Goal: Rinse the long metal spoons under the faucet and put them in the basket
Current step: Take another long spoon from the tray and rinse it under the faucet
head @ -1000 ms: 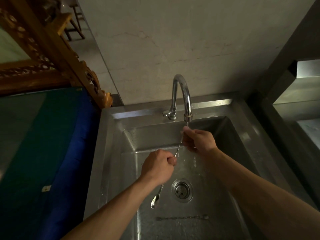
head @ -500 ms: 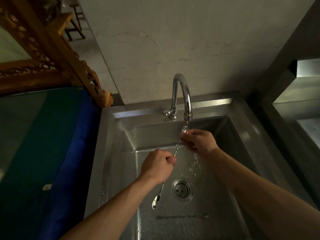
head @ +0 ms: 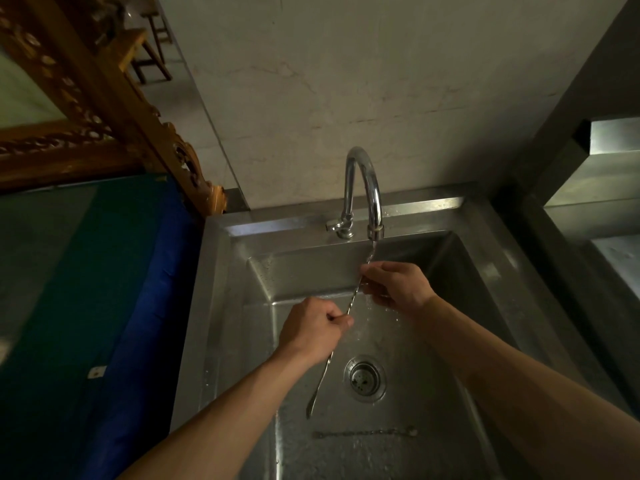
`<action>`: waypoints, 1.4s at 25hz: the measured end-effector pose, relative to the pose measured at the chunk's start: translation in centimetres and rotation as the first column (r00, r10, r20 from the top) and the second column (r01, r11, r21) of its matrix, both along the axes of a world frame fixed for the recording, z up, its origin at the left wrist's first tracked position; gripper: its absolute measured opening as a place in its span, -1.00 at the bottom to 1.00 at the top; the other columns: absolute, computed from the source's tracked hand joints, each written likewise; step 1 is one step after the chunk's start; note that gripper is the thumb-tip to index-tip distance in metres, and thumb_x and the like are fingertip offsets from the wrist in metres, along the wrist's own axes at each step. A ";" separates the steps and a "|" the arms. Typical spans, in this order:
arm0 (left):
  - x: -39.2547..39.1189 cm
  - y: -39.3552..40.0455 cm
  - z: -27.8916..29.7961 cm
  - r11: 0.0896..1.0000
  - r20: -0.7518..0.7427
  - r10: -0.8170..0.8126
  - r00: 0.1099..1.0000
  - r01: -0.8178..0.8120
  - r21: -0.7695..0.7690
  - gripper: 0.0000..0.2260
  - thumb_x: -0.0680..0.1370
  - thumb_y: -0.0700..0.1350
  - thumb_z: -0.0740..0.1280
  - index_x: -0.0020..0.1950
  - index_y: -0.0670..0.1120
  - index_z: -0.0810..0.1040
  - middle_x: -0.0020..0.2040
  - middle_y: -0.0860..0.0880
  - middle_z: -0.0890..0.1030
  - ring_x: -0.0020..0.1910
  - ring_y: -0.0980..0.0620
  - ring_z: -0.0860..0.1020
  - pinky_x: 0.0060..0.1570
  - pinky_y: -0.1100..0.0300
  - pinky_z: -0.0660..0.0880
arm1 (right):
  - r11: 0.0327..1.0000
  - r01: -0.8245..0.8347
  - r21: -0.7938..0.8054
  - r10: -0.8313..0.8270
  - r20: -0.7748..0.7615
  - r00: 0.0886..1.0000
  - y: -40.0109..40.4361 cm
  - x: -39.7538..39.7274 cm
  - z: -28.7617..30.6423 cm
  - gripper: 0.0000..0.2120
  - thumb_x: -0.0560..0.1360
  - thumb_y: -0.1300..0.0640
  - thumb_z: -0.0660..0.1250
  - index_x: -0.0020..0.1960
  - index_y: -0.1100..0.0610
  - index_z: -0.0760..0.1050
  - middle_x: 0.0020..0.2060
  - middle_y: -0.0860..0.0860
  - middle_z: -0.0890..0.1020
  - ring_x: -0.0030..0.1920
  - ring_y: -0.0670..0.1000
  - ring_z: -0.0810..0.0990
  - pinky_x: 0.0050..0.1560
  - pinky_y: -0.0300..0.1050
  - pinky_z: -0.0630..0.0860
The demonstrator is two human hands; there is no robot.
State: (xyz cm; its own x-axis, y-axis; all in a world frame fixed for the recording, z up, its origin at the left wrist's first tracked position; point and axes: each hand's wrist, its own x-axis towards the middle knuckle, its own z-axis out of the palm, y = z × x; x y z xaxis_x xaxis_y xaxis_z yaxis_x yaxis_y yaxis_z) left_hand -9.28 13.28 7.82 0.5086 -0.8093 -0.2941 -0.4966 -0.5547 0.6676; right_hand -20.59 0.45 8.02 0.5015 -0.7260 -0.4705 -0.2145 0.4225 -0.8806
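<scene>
A long metal spoon (head: 354, 296) with a twisted stem slants across the steel sink (head: 221, 306). My left hand (head: 311, 329) is fisted around its middle, and its bowl end (head: 312, 403) hangs below the fist near the drain. My right hand (head: 394, 284) pinches the stem near its upper end, which sits in the water running from the curved chrome faucet (head: 363, 188). A second long spoon (head: 367, 433) lies flat on the sink floor near me. No basket is in view.
The round drain (head: 364, 376) sits in the middle of the sink floor. A blue and green surface (head: 104, 289) borders the sink on the left, with a carved wooden frame (head: 114, 109) behind it. A steel counter (head: 595, 209) stands to the right.
My right hand has risen a little toward the spout, and the spoon's upper tip now shows above its fingers in the stream. The bowl end below my left hand has turned edge-on.
</scene>
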 end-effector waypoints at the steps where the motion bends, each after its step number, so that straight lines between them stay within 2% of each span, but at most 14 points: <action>1: 0.0 0.0 -0.1 1.000 -0.003 0.006 1.000 -0.006 -0.001 -0.73 0.42 0.04 0.44 -0.44 0.02 0.50 -0.51 0.14 0.48 -0.45 0.17 0.42 -0.31 0.24 0.38 | 1.000 -0.016 0.002 0.016 0.004 1.000 0.0 0.0 0.0 -0.90 0.50 0.12 0.41 -0.11 0.14 0.64 -0.37 -0.04 0.68 -0.34 -0.10 0.63 -0.24 -0.16 0.47; 9: 0.0 -0.2 -0.3 0.999 -0.029 0.042 0.999 -0.043 -0.031 -0.73 0.38 0.03 0.48 -0.44 -0.02 0.49 -0.52 0.13 0.49 -0.47 0.16 0.43 -0.29 0.21 0.43 | 0.997 -0.072 0.025 0.071 0.031 0.997 -0.8 0.0 -0.4 -0.91 0.49 0.09 0.41 -0.06 0.09 0.66 -0.28 -0.05 0.68 -0.23 -0.07 0.62 -0.28 -0.17 0.43; 12: 0.1 -0.4 -0.2 0.998 -0.020 0.042 0.999 -0.042 -0.040 -0.74 0.37 0.03 0.48 -0.43 -0.02 0.51 -0.49 0.13 0.52 -0.45 0.14 0.46 -0.28 0.21 0.45 | 0.997 -0.064 0.046 0.062 0.058 0.996 -1.1 -0.1 -0.4 -0.94 0.48 0.15 0.41 -0.06 0.08 0.65 -0.29 -0.05 0.67 -0.28 -0.10 0.61 -0.28 -0.18 0.41; 17: 0.0 -0.7 -0.2 0.998 -0.001 0.046 0.999 -0.046 -0.030 -0.73 0.38 0.04 0.48 -0.42 -0.02 0.50 -0.48 0.13 0.51 -0.43 0.12 0.46 -0.27 0.20 0.46 | 0.996 -0.057 0.074 0.049 0.107 0.993 -1.1 -0.2 -0.2 -0.83 0.42 0.28 0.45 0.00 0.13 0.64 -0.36 -0.05 0.62 -0.37 -0.11 0.55 -0.31 -0.17 0.39; 20: -0.2 -0.8 -0.1 0.999 -0.003 0.038 0.999 -0.038 -0.036 -0.73 0.39 0.04 0.48 -0.43 -0.01 0.49 -0.49 0.14 0.50 -0.44 0.13 0.45 -0.26 0.19 0.46 | 0.997 -0.021 0.078 0.013 0.099 0.995 -1.0 -0.2 0.1 -0.94 0.48 0.12 0.42 -0.11 0.12 0.62 -0.37 -0.05 0.63 -0.32 -0.07 0.55 -0.30 -0.18 0.42; 22: -0.5 -0.9 -0.1 0.998 -0.007 0.041 0.999 -0.041 -0.038 -0.73 0.38 0.04 0.48 -0.44 0.01 0.49 -0.49 0.14 0.50 -0.43 0.11 0.46 -0.24 0.17 0.48 | 0.993 0.056 0.104 -0.062 0.062 0.996 -1.1 -0.1 0.3 -0.79 0.50 -0.04 0.38 -0.13 0.11 0.62 -0.29 -0.02 0.67 -0.26 -0.04 0.58 -0.28 -0.16 0.45; 24: -0.7 -1.0 -0.1 0.998 -0.009 0.049 0.999 -0.050 -0.034 -0.73 0.38 0.04 0.48 -0.44 0.01 0.49 -0.48 0.13 0.51 -0.41 0.08 0.47 -0.21 0.14 0.51 | 0.986 0.126 0.107 -0.131 0.040 0.991 -1.1 0.1 0.5 -0.75 0.49 -0.09 0.38 -0.14 0.10 0.62 -0.22 0.04 0.68 -0.24 -0.01 0.60 -0.29 -0.15 0.47; 27: -0.9 -1.1 0.0 0.998 -0.001 0.053 0.999 -0.054 -0.026 -0.72 0.40 0.03 0.47 -0.44 0.00 0.48 -0.47 0.11 0.52 -0.41 0.07 0.47 -0.20 0.11 0.52 | 0.995 0.071 0.066 -0.076 0.088 0.993 -0.8 0.2 0.7 -0.96 0.46 0.15 0.44 -0.14 0.11 0.63 -0.24 0.08 0.64 -0.23 0.03 0.54 -0.31 -0.17 0.42; 29: -0.9 -1.1 0.0 0.998 -0.009 0.056 0.998 -0.056 -0.022 -0.73 0.40 0.03 0.46 -0.43 0.00 0.49 -0.46 0.11 0.53 -0.41 0.07 0.48 -0.19 0.11 0.52 | 0.991 0.078 0.108 -0.093 0.149 0.984 -0.9 0.1 0.5 -0.81 0.43 0.27 0.45 0.02 0.10 0.62 -0.32 0.00 0.63 -0.30 -0.02 0.53 -0.31 -0.17 0.41; 30: -0.9 -1.0 0.0 0.998 -0.014 0.057 0.998 -0.057 -0.022 -0.74 0.40 0.03 0.46 -0.42 0.00 0.49 -0.46 0.10 0.53 -0.40 0.07 0.48 -0.19 0.10 0.52 | 0.989 0.087 0.120 -0.107 0.165 0.981 -0.8 0.2 0.7 -0.78 0.43 0.27 0.45 0.05 0.10 0.61 -0.35 -0.02 0.63 -0.33 -0.05 0.51 -0.32 -0.17 0.41; 32: -0.8 -1.0 0.0 0.998 -0.021 0.055 0.998 -0.055 -0.025 -0.75 0.40 0.04 0.45 -0.41 0.00 0.50 -0.45 0.09 0.54 -0.39 0.06 0.49 -0.19 0.09 0.52 | 0.990 0.085 0.113 -0.101 0.152 0.983 -0.7 0.3 0.8 -0.94 0.45 0.17 0.45 -0.07 0.12 0.63 -0.34 -0.01 0.60 -0.34 -0.06 0.49 -0.35 -0.21 0.39; 33: -0.7 -1.0 -0.1 0.998 -0.020 0.052 0.998 -0.052 -0.025 -0.76 0.40 0.04 0.45 -0.40 0.00 0.51 -0.43 0.08 0.56 -0.38 0.05 0.50 -0.19 0.09 0.53 | 0.991 0.082 0.109 -0.096 0.127 0.987 -0.6 0.4 0.8 -0.92 0.47 0.10 0.44 -0.15 0.11 0.62 -0.33 0.00 0.59 -0.33 -0.07 0.49 -0.35 -0.22 0.38; 35: -0.7 -0.9 -0.1 0.999 -0.023 0.043 0.999 -0.044 -0.031 -0.76 0.40 0.04 0.46 -0.39 0.00 0.51 -0.43 0.08 0.56 -0.39 0.05 0.50 -0.19 0.09 0.53 | 0.987 0.116 0.108 -0.124 0.070 0.990 -0.5 0.5 0.9 -0.82 0.49 0.00 0.40 -0.18 0.10 0.62 -0.30 0.01 0.61 -0.32 -0.07 0.52 -0.33 -0.20 0.41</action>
State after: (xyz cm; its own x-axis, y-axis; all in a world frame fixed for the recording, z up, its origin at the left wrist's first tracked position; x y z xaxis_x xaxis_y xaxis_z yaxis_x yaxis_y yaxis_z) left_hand -9.97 12.39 7.73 0.5372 -0.7954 -0.2807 -0.4570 -0.5542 0.6957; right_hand -20.08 0.00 8.95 0.4514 -0.7324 -0.5097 -0.0907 0.5306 -0.8428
